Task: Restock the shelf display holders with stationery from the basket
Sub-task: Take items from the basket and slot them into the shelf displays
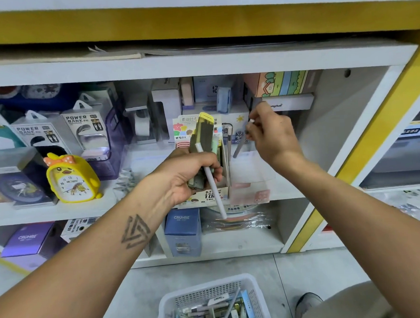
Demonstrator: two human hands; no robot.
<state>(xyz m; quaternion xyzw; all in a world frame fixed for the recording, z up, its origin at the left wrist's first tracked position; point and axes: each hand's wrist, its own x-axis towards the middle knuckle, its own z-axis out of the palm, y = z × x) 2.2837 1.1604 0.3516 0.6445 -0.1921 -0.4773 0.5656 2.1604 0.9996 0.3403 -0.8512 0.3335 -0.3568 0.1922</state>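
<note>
A white shelf unit with yellow trim (pixel 198 63) fills the frame, and a white plastic basket of stationery (pixel 214 303) sits on the floor at bottom centre. At centre, the left hand (pixel 188 177) curls round a bundle of flat eraser packs (pixel 204 139) and a white pen (pixel 211 183) slanting down-right. Right of centre, the right hand (pixel 271 133) pinches a grey pen (pixel 239 148), tilted tip-down, over the clear display holder (pixel 251 176).

Yellow duck clock (pixel 71 178) w/ orange polka-dot bow, white basket (pixel 213 296), purple boxes (pixel 28 240).
</note>
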